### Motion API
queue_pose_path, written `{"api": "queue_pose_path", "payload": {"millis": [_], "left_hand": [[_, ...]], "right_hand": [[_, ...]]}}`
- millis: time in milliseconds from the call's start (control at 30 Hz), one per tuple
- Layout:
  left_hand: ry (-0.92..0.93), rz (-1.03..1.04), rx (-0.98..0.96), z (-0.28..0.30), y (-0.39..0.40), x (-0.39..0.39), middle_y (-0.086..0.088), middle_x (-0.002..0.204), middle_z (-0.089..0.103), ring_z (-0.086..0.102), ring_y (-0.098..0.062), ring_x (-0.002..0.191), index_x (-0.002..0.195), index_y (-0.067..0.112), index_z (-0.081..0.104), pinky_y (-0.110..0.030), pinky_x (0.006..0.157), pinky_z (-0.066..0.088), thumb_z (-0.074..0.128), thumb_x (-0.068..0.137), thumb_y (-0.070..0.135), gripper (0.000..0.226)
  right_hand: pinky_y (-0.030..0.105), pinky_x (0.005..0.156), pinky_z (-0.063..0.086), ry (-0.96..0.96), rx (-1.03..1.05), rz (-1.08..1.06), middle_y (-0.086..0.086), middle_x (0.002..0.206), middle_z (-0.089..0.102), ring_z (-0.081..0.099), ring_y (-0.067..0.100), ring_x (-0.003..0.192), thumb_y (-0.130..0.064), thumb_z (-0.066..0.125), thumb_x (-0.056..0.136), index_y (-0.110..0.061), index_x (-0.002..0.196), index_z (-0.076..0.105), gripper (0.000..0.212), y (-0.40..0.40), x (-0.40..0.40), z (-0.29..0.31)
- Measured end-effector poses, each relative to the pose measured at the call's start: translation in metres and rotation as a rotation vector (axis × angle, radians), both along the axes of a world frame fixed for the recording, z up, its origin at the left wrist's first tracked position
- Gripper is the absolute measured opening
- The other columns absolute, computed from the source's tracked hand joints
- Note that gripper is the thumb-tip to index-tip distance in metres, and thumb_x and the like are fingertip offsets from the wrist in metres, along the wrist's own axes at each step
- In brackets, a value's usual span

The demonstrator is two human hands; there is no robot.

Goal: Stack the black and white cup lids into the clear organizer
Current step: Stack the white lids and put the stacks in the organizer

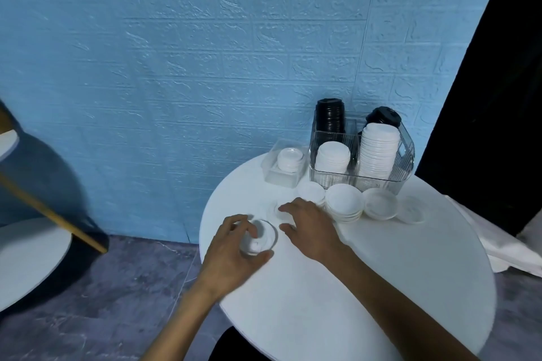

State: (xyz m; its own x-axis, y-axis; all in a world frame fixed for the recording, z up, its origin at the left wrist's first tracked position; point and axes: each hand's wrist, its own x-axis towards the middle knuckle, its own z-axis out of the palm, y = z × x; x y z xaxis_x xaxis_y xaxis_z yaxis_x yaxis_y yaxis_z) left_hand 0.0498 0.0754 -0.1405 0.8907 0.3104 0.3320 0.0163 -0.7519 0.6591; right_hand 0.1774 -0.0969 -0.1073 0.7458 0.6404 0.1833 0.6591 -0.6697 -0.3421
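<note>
The left hand (234,246) holds a white lid (259,237) over the near left part of the round white counter (366,287). Its fingers (246,227) curl over the far rim of this lid and the thumb lies under the near rim, so the lid is gripped between them; the picture is a little blurred here, and I cannot tell if it is one lid or a few together.

The right hand (309,226) lies just to the right of the left fingers, palm down, with the fingers spread and only lightly bent. The fingertips (283,209) touch or almost touch a single white lid (278,209) that lies flat on the counter; it does not grip it.

Beyond the right fingers, a row of loose white lids stands on the counter: a small stack (312,193), a bigger stack (343,203), another lid pile (380,203) and one flat lid (412,209) at the right end.

Behind this row stands the clear organizer (407,161). It has two stacks of white lids (378,152) in the front compartments and two stacks of black lids (330,117) at the back. To the left of the organizer, far beyond the left fingers, a small clear tray (271,170) carries a short pile of white lids (290,159).
</note>
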Motion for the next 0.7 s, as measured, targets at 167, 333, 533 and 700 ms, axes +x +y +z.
{"api": "queue_pose_path", "payload": {"millis": [167, 333, 533, 700], "left_hand": [[0.127, -0.021, 0.011, 0.017, -0.014, -0.006, 0.037, 0.131, 0.05, 0.047, 0.001, 0.125, 0.122, 0.06, 0.049, -0.028, 0.1, 0.03, 0.087, 0.067, 0.061, 0.066], [0.164, -0.17, -0.001, 0.027, -0.028, -0.012, 0.033, 0.131, 0.051, 0.045, 0.008, 0.124, 0.131, 0.071, 0.035, -0.029, 0.1, 0.028, 0.087, 0.067, 0.056, 0.083], [0.002, -0.22, -0.411, 0.024, -0.052, -0.006, 0.013, 0.132, 0.051, 0.059, -0.007, 0.121, 0.132, 0.057, 0.051, -0.016, 0.101, 0.048, 0.089, 0.064, 0.019, 0.087], [0.023, -0.154, -0.412, 0.019, -0.061, -0.004, 0.015, 0.109, 0.069, 0.066, -0.004, 0.105, 0.109, 0.034, 0.065, -0.013, 0.091, 0.048, 0.094, 0.067, 0.012, 0.055]], "right_hand": [[0.026, 0.101, 0.04, 0.01, 0.05, 0.019, -0.01, 0.124, 0.054, 0.047, 0.016, 0.116, -0.038, 0.067, 0.093, -0.027, 0.126, 0.066, 0.035, -0.034, -0.029, -0.001], [0.023, 0.102, 0.036, 0.082, 0.142, 0.016, -0.017, 0.133, 0.049, 0.044, 0.009, 0.122, -0.041, 0.076, 0.084, -0.023, 0.105, 0.062, 0.031, -0.068, -0.044, -0.006], [0.033, 0.091, 0.052, 0.085, 0.151, -0.04, -0.023, 0.124, 0.05, 0.057, 0.007, 0.105, -0.035, 0.067, 0.08, -0.039, 0.117, 0.053, 0.039, -0.094, -0.05, -0.009], [0.028, 0.111, 0.035, 0.09, 0.125, -0.004, -0.013, 0.156, 0.034, 0.045, 0.013, 0.134, -0.047, 0.068, 0.077, -0.041, 0.139, 0.046, 0.067, -0.094, -0.044, -0.009]]}}
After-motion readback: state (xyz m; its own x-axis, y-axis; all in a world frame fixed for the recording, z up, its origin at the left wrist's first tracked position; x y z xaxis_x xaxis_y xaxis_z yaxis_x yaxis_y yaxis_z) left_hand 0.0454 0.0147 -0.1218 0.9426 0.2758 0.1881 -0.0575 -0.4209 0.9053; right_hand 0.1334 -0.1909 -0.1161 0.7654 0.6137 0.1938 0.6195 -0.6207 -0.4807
